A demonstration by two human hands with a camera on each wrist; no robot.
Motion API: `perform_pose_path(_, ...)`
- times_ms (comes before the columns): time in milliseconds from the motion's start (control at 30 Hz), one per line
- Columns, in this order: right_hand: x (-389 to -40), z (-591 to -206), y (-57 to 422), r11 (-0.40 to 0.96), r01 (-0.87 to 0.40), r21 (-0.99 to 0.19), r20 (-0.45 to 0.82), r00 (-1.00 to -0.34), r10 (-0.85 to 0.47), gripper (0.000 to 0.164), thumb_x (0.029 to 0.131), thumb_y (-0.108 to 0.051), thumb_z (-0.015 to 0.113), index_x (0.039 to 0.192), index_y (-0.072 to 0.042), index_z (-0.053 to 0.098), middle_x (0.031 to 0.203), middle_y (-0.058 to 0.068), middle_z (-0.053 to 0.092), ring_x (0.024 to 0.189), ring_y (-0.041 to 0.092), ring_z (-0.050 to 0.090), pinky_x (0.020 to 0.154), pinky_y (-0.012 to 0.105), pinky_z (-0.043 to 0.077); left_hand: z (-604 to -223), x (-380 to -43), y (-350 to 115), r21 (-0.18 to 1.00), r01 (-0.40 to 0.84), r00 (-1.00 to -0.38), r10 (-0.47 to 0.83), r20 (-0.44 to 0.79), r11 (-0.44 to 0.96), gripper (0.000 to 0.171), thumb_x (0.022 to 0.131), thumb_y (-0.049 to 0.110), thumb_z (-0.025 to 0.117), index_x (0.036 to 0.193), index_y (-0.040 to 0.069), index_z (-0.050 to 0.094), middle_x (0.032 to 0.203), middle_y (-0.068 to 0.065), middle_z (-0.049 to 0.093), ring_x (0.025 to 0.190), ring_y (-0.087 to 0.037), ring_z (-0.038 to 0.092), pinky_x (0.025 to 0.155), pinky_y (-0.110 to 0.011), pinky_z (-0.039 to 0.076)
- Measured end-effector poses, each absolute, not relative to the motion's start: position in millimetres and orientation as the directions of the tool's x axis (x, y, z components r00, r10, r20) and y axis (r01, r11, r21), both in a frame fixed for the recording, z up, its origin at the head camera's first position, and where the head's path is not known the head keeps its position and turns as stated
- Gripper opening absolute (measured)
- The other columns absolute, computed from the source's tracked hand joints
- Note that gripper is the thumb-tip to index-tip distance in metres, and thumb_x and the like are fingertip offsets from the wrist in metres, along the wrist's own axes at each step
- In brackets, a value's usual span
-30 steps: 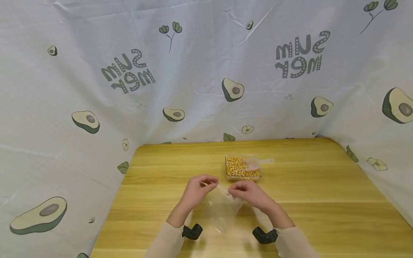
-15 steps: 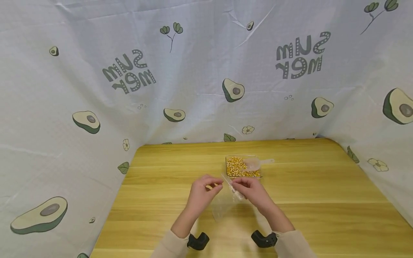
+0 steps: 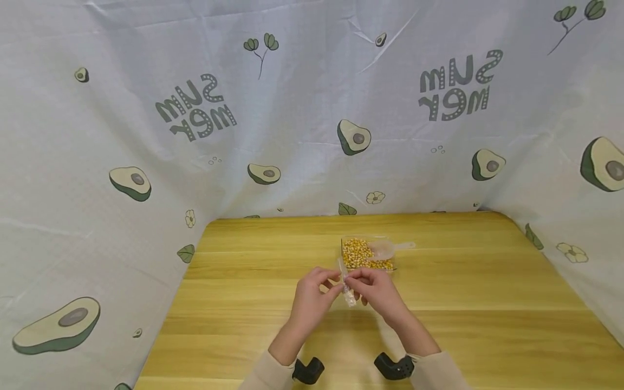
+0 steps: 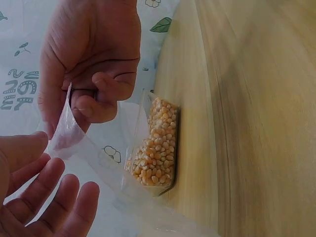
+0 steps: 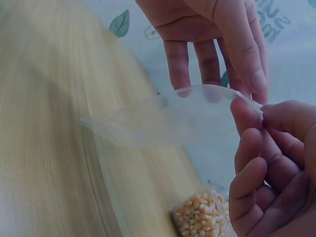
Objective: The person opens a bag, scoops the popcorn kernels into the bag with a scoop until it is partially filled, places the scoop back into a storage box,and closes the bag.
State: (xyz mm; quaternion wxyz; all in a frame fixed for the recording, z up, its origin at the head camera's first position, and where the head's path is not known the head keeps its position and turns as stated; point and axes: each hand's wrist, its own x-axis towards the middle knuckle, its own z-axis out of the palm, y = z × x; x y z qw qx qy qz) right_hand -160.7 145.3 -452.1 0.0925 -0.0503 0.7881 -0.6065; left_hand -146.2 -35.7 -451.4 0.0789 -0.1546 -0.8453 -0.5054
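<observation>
A clear plastic bag [image 3: 349,297] hangs between my two hands, seen nearly edge-on in the head view. My left hand [image 3: 312,298] pinches its top edge between thumb and index finger, the other fingers spread behind the film. With thumb and curled fingers my right hand [image 3: 379,295] grips the same edge, fingertips right by the left ones. The right wrist view shows the thin bag [image 5: 163,118] stretching away, its mouth edge slightly bowed. Just beyond the hands stands a clear box [image 3: 341,250] of yellow corn kernels [image 3: 357,252].
A translucent scoop [image 3: 383,250] lies in the corn, its handle sticking out over the box's right side. The box stands on a wood-grain table [image 3: 234,292]. A white curtain [image 3: 302,108] with avocado prints surrounds the table's back and sides.
My left hand has moved right, close to the right hand, and pinches the edge again after coming off it. The bag has turned from face-on to edge-on.
</observation>
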Motion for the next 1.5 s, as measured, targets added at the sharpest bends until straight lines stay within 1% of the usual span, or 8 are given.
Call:
perform_pose_path(167,-162,-453,144,0.272,-0.001,-0.962,-0.055,-0.979,-0.198,0.022,0.097,-0.023,0.067,0.100,-0.002,0.070,0.079,0.003,0.068,0.067,0.018,0.057,0.053,0.026,0.043,-453,-148,-34,0.830,0.358,-0.934,0.168,0.316,0.428,0.023,0.089,0.018,0.076,0.111,0.009,0.075,0.100,-0.005,0.073,0.083,-0.013,0.067,0.061,-0.017,0.051)
perform_pose_path(333,-162,-455,143,0.255,-0.022,-0.967,-0.032,-0.978,-0.206,0.017,0.097,-0.015,0.064,0.099,0.000,0.070,0.082,0.002,0.069,0.069,0.016,0.056,0.061,0.029,0.049,-454,-150,-31,0.854,0.335,-0.942,0.152,0.298,0.398,0.026,0.088,0.018,0.077,0.112,0.008,0.074,0.097,-0.006,0.074,0.082,-0.015,0.068,0.066,-0.018,0.052)
perform_pose_path(433,-161,-456,143,0.247,-0.020,-0.969,-0.032,-0.978,-0.206,0.015,0.097,-0.013,0.064,0.098,0.001,0.070,0.083,0.002,0.068,0.068,0.015,0.055,0.064,0.032,0.050,-455,-149,-29,0.869,0.309,-0.951,0.144,0.274,0.386,0.027,0.088,0.019,0.077,0.113,0.008,0.074,0.096,-0.005,0.075,0.082,-0.015,0.068,0.065,-0.018,0.052)
perform_pose_path(733,-160,-460,143,0.212,0.042,-0.976,-0.087,-0.974,-0.209,0.018,0.098,-0.018,0.064,0.098,0.000,0.067,0.075,0.003,0.061,0.062,0.011,0.050,0.051,0.021,0.035,-455,-146,-28,0.940,0.203,-0.974,0.152,0.166,0.274,0.028,0.090,0.017,0.075,0.116,0.008,0.072,0.099,-0.009,0.073,0.082,-0.011,0.067,0.059,-0.023,0.058)
perform_pose_path(1033,-160,-462,146,0.182,0.075,-0.981,-0.116,-0.967,-0.228,0.025,0.100,-0.021,0.062,0.097,0.003,0.062,0.072,-0.005,0.061,0.061,0.011,0.049,0.050,0.020,0.032,-456,-145,-28,0.973,0.137,-0.981,0.159,0.108,0.184,0.027,0.092,0.010,0.072,0.118,0.007,0.069,0.096,-0.013,0.071,0.076,-0.012,0.067,0.055,-0.026,0.058)
perform_pose_path(1167,-159,-462,148,0.172,0.067,-0.983,-0.110,-0.961,-0.255,0.027,0.099,-0.024,0.063,0.099,0.004,0.062,0.076,0.000,0.062,0.061,0.011,0.049,0.050,0.020,0.033,-457,-144,-28,0.980,0.120,-0.975,0.205,0.086,0.161,0.028,0.094,0.010,0.070,0.121,0.010,0.065,0.095,-0.013,0.069,0.072,-0.022,0.071,0.053,-0.035,0.059)
perform_pose_path(1333,-157,-462,151,0.177,0.036,-0.983,-0.089,-0.949,-0.304,0.025,0.099,-0.021,0.063,0.100,0.004,0.064,0.077,0.004,0.058,0.061,0.010,0.049,0.050,0.020,0.034,-457,-144,-27,0.993,0.056,-0.969,0.245,0.028,0.107,0.028,0.094,0.020,0.071,0.118,0.009,0.063,0.094,-0.010,0.066,0.075,-0.034,0.073,0.054,-0.044,0.060)
perform_pose_path(1500,-158,-462,153,0.184,-0.006,-0.983,-0.064,-0.925,-0.374,0.024,0.099,-0.019,0.063,0.101,0.005,0.065,0.074,0.000,0.055,0.061,0.008,0.047,0.050,0.021,0.035,-458,-145,-27,0.994,0.029,-0.974,0.228,0.004,0.107,0.027,0.094,0.027,0.071,0.110,0.006,0.066,0.086,-0.007,0.066,0.069,-0.036,0.072,0.052,-0.041,0.059)
